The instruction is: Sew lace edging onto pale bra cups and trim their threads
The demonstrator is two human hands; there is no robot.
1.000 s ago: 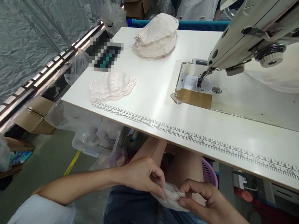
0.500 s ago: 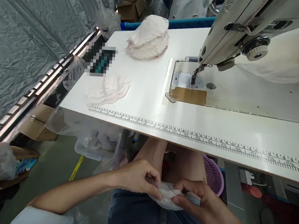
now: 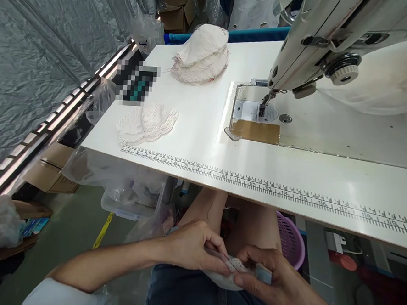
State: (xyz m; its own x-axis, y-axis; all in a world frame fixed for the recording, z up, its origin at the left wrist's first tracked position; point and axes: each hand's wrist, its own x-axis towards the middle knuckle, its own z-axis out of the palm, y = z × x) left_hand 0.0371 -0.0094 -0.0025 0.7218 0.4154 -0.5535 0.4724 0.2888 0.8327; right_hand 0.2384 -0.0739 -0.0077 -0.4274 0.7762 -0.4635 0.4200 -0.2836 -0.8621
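Over my lap, both hands pinch a small piece of white fabric (image 3: 223,280) with a dark stitched line along its upper edge. My left hand (image 3: 197,248) grips its left side between thumb and fingers. At its right side, my right hand (image 3: 268,274) is closed on the cloth, and a small pale-blue piece (image 3: 263,273) shows by those fingers; what it is I cannot tell. On the table lie a white lace-edged fabric piece (image 3: 148,125) and, farther back, a stack of white fabric pieces (image 3: 202,56) with loose threads.
A sewing machine (image 3: 298,61) stands on the right of the white table (image 3: 198,124), whose front edge carries a printed ruler (image 3: 223,174). White cloth (image 3: 394,81) lies behind the machine. Below are a clear plastic bin (image 3: 131,208), a purple basket (image 3: 291,240) and a cardboard box (image 3: 52,167).
My left hand has shifted slightly right, closer to my right hand. The fabric between them is bunched more, with its stitched edge turned up.
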